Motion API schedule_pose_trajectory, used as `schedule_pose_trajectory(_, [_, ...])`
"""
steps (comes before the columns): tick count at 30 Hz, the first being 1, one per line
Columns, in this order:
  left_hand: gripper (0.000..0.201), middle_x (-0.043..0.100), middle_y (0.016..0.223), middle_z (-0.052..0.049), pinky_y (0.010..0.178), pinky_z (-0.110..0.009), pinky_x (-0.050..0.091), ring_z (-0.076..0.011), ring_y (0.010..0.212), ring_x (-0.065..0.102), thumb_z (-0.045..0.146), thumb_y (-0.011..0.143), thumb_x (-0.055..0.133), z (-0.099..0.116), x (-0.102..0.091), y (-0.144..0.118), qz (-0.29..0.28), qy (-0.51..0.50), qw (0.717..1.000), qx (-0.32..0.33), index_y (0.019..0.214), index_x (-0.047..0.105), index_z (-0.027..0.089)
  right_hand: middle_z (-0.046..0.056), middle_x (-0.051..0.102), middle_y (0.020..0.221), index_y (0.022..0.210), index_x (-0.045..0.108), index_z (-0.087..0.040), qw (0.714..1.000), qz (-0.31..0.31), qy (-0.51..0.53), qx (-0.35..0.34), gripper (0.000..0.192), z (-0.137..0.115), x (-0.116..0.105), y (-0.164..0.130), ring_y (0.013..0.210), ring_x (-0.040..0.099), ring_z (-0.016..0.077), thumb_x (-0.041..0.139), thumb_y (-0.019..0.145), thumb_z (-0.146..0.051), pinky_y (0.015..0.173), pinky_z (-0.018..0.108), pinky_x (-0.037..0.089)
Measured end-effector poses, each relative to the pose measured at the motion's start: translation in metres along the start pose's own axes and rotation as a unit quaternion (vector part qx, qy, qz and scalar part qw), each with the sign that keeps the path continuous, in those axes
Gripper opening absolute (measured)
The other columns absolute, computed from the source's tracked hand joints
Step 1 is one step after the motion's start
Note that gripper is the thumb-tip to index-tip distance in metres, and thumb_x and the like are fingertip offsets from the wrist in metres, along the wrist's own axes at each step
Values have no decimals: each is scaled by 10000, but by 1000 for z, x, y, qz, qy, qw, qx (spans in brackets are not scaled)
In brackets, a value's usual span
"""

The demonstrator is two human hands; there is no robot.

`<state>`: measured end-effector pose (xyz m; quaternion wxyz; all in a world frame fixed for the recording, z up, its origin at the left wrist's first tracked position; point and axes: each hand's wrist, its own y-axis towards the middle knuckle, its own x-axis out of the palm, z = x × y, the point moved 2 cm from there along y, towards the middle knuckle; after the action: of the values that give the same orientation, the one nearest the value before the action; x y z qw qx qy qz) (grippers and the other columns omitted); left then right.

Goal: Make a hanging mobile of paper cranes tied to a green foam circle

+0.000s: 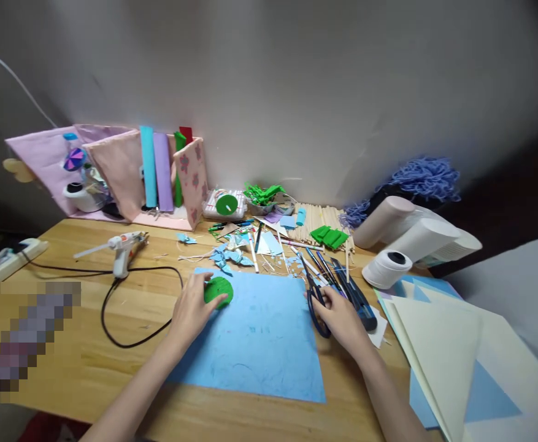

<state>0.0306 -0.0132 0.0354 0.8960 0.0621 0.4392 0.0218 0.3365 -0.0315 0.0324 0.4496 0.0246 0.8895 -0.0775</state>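
My left hand (190, 309) rests on the upper left corner of a blue paper sheet (259, 337) and holds a round green foam piece (219, 290) between thumb and fingers. My right hand (340, 316) lies at the sheet's right edge, fingers closed around the dark blue handles of a pair of scissors (315, 299) whose blades point away toward the wall. Several pens and pencils (342, 279) lie just beside the scissors.
A white glue gun (122, 248) with a black cord (126, 307) lies to the left. Pink fabric organiser (112, 166), wooden sticks (319, 221), green scraps (328, 236), white rolls (407, 236), purple yarn (422, 178) and stacked cream and blue papers (462, 356) crowd the wooden table (80, 368).
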Motion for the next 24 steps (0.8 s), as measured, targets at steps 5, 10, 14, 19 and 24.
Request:
schedule_pose_trajectory(5, [686, 519, 1101, -107, 918, -401, 382, -282, 1073, 478, 420, 599, 705, -18, -1, -2, -59, 36, 997, 16, 1190, 449, 183, 38, 611, 763, 766, 511, -204, 997, -19, -28, -69, 227, -6, 8, -1, 694, 560, 198, 515, 775, -430, 616, 278, 377])
schedule_pose_trajectory(10, [633, 507, 1083, -91, 894, -389, 394, -264, 1042, 479, 372, 636, 679, -16, -2, 2, -87, 49, 992, 83, 1201, 447, 208, 34, 607, 796, 837, 505, -209, 992, -48, -48, -102, 236, -4, 15, -12, 715, 576, 202, 514, 783, -438, 644, 293, 413])
schedule_pose_trajectory(14, [629, 499, 1081, -95, 875, -395, 396, -267, 1035, 475, 363, 646, 665, -29, -13, 4, -67, 72, 991, 91, 1207, 431, 204, 35, 612, 808, 874, 510, -213, 994, -19, -40, -103, 256, -8, 14, -21, 718, 584, 197, 497, 794, -455, 646, 290, 433])
schedule_pose_trajectory(19, [597, 503, 1080, -97, 860, -404, 399, -274, 1021, 483, 372, 669, 645, -45, -35, 16, -26, 93, 994, 58, 1200, 432, 199, 36, 623, 820, 884, 530, -212, 992, -2, -73, -104, 259, -12, 16, -17, 722, 605, 200, 513, 781, -449, 638, 296, 450])
schedule_pose_trajectory(24, [555, 517, 1093, -83, 864, -384, 402, -263, 1034, 486, 363, 660, 666, -44, -40, 23, -99, 55, 989, 98, 1160, 469, 224, 51, 624, 916, 930, 550, -204, 988, 2, -113, -107, 281, -6, 26, -9, 810, 615, 220, 539, 765, -431, 705, 328, 467])
